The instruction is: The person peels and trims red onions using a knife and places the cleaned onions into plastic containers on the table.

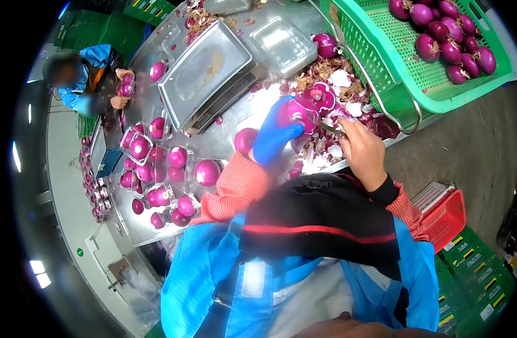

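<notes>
My left hand (274, 135), in a blue glove, is wrapped round a red onion (299, 115) above the metal table. My bare right hand (361, 147) grips a small knife (332, 129), whose blade points at the onion's right side. Behind the held onion lies another onion (319, 97) among a heap of peelings (343, 84). A whole onion (245, 139) rests just left of my gloved hand.
A scale (205, 73) and an empty clear tray (284, 45) are on the table (140, 225). Packed onions (140, 148) stand at the left. A green crate (438, 100) of onions is at the right. A co-worker (89, 73) holds onions across the table.
</notes>
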`<state>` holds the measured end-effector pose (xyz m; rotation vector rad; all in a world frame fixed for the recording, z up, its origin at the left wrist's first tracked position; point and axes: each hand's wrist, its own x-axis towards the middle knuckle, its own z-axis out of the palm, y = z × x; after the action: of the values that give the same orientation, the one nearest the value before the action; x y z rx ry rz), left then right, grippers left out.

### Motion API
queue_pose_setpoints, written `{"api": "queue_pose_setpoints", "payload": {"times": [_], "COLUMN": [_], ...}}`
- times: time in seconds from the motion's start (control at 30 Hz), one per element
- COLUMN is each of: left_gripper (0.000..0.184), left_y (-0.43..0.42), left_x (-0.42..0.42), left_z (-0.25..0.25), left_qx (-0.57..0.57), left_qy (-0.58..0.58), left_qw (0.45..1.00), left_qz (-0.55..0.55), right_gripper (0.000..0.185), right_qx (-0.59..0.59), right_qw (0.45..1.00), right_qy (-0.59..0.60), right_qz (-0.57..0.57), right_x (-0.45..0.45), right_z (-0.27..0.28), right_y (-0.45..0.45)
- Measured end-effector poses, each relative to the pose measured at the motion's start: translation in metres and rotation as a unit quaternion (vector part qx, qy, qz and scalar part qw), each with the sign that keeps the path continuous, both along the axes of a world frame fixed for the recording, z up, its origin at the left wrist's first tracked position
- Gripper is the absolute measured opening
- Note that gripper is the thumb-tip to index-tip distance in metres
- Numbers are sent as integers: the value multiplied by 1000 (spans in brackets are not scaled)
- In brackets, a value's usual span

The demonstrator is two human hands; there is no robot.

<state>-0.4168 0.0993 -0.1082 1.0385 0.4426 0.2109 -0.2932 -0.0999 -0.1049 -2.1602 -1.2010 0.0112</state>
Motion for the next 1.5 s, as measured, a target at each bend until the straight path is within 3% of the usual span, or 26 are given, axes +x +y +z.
{"api": "queue_pose_setpoints", "payload": {"times": [0.17,0.33,0.43,0.47,0.57,0.67,0.7,0.8,0.87,0.97,1.03,1.2,1.23,1.27,1.33,1.37,1.47,1.5], "left_gripper": [74,74,74,74,74,74,75,78,80,82,84,85,85,85,84,80,71,67], "left_y": [-13,-15,-16,-15,-17,-21,-16,-10,-9,-8,-8,-6,-7,-2,11,8,-6,-15], "left_x": [2,0,0,0,-5,-8,-5,-3,-5,-8,-11,-8,-10,-10,-5,-2,7,6], "left_z": [19,15,10,8,3,9,9,8,9,7,5,8,7,7,10,16,15,8], "left_qx": [-32,35,98,115,107,100,50,76,113,131,123,-80,-129,-91,-11,45,-133,-134], "left_qy": [-2,-18,-12,-10,-8,15,15,13,28,39,30,-11,-25,8,71,56,-20,-33], "left_qw": [999,999,995,993,994,995,998,995,990,987,989,996,991,994,989,988,991,990], "left_qz": [41,32,35,37,15,-13,-36,-64,-79,-86,-81,-48,-37,-68,-132,-138,-14,22], "right_gripper": [45,44,30,27,38,37,38,51,38,20,18,23,31,42,52,52,48,42], "right_qx": [-22,-13,37,39,10,-8,60,38,125,86,47,-115,-47,61,120,122,156,187], "right_qw": [999,999,995,983,902,926,937,946,976,996,998,983,980,965,820,800,746,731], "right_qy": [-40,-30,78,169,412,368,339,322,176,24,38,109,175,249,559,586,645,656], "right_qz": [-11,-39,-57,-64,-127,-90,-66,-16,18,24,-29,-88,-80,-52,25,39,47,25], "right_x": [-2,-2,-11,-12,-1,8,2,-2,1,5,11,19,16,15,14,12,7,-2], "right_z": [-5,-7,-21,-26,-59,-18,-20,22,5,4,-7,-55,-51,-55,-20,-19,-14,-13], "right_y": [-4,-2,5,7,16,15,19,27,32,34,33,23,19,20,20,19,23,27]}}
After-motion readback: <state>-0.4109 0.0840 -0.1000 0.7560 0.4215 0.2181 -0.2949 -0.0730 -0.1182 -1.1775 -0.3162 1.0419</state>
